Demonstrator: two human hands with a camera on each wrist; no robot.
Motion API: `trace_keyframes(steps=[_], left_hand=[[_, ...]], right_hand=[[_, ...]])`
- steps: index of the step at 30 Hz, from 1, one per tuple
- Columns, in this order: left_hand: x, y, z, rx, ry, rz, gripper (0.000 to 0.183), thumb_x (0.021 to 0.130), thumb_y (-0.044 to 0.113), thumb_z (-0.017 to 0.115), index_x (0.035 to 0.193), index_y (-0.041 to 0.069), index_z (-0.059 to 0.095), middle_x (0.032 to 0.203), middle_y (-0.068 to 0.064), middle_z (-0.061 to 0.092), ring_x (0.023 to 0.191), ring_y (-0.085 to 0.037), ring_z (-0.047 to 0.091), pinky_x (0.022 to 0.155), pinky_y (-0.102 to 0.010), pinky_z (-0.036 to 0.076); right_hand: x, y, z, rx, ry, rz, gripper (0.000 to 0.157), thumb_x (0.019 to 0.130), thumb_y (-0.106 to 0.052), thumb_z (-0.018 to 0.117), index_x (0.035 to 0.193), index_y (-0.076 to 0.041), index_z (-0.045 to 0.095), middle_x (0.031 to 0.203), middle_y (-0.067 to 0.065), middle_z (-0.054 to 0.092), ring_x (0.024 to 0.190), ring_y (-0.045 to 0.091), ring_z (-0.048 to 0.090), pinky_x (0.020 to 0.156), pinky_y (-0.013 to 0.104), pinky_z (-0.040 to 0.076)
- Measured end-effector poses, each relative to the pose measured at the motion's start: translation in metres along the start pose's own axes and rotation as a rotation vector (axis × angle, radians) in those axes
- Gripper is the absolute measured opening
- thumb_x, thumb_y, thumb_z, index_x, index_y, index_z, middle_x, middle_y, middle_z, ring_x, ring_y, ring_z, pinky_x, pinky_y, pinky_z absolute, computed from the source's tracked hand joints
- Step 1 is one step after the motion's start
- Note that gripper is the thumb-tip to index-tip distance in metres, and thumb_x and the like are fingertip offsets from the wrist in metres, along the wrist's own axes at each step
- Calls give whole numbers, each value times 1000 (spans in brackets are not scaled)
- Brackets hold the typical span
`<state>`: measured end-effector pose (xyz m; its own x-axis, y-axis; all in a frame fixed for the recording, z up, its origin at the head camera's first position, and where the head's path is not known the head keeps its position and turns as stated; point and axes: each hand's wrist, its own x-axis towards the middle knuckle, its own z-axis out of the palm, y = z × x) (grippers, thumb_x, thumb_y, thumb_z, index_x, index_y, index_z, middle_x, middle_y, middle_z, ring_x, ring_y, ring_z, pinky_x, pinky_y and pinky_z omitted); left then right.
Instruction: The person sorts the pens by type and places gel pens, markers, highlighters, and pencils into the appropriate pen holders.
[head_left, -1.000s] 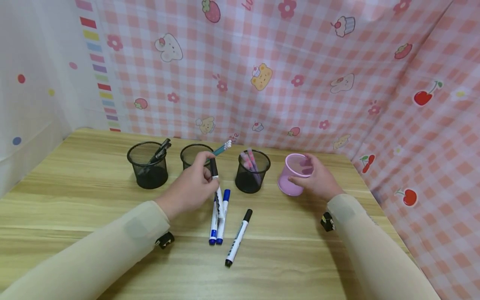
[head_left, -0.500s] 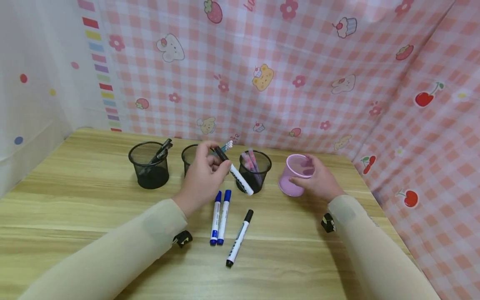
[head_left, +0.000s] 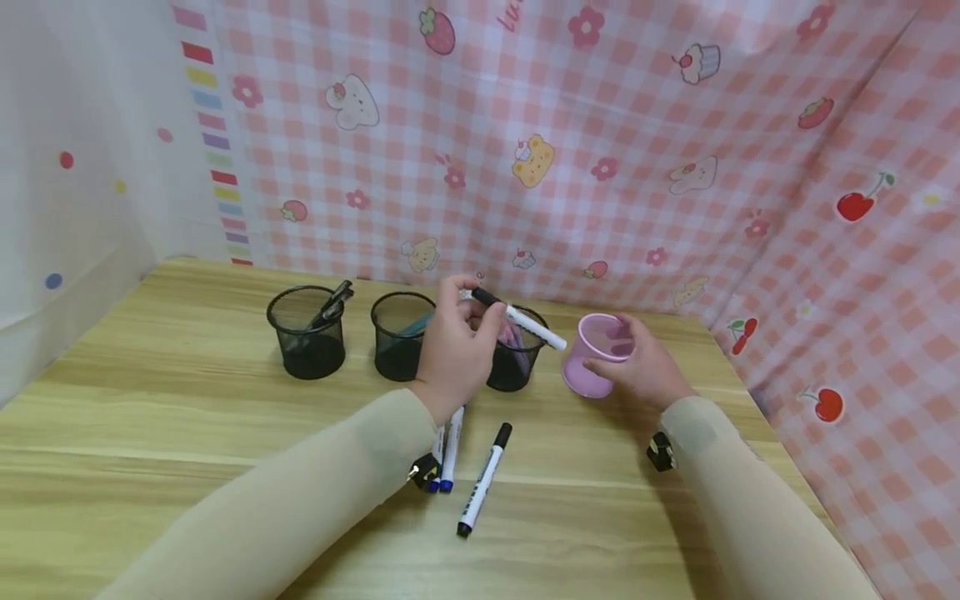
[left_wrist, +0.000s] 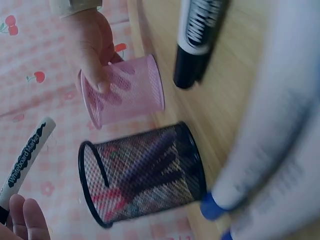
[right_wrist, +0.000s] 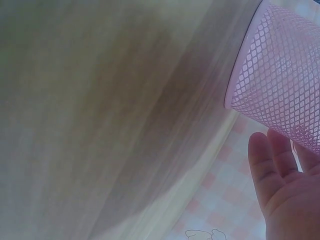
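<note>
My left hand pinches a whiteboard marker near its black cap. The marker is in the air, its white end pointing right toward the pink mesh pen cup; the left wrist view shows "Whiteboard Marker" printed on its barrel. With thumb in front and fingers behind, my right hand holds the pink cup near its rim. That cup stands upright on the table. Lying in front are a black-capped marker and two blue-ended markers, partly hidden by my left arm.
Three black mesh cups stand in a row: the left cup with black pens, the middle cup with teal pencils, and the right cup with pink and purple pens, partly behind my left hand. A checked cloth hangs behind the wooden table.
My left hand has lifted the marker off the blue-ended ones and carried it right, toward the pink cup. The marker has swung from steep to slanting. My right hand stays on the cup.
</note>
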<state>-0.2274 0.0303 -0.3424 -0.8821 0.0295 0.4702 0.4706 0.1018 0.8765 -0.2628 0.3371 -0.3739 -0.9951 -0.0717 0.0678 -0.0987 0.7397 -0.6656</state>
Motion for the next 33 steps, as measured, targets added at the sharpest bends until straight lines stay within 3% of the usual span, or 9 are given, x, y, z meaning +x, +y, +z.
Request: trace_keyframes(steps=[5,10,17,23,33], left_hand=[[4,1,20,35,-1,27,32,109,18,59,133,6,42,101,-15,76,82,-23,67,72,-29,52],[8,2,36,82,-9,8,32,109,20,59,134,8,43,110,-13,77,87,-21,68,76,-32,56],[14,4,52,133,-7,-15,32,109,23,59,136,11,46,110,-10,76,84,-17,69,71,-29,57],[14,3,63,166,-27,-29,29,108,24,61,133,12,50,106,-8,77,78,-14,65,64,-25,51],[14,3,75,328,-27,-50,29,107,29,63,132,15,56,114,-1,80,99,-21,73,101,-44,50]], right_hand=[[1,1,1,-8,15,-8,102,87,-38,87,162,-1,29,146,23,54,133,42,57,114,58,46],[2,2,2,-2,19,-11,99,88,-36,87,161,0,30,146,23,54,132,43,58,114,57,47],[2,3,1,8,-6,-6,105,88,-43,86,162,1,27,148,25,53,133,44,57,113,58,48],[0,2,1,24,-4,-7,103,88,-40,86,162,-1,27,148,25,54,133,44,58,111,58,49],[-1,-1,1,14,1,-16,103,89,-40,86,162,1,27,146,27,55,130,43,61,110,55,51]])
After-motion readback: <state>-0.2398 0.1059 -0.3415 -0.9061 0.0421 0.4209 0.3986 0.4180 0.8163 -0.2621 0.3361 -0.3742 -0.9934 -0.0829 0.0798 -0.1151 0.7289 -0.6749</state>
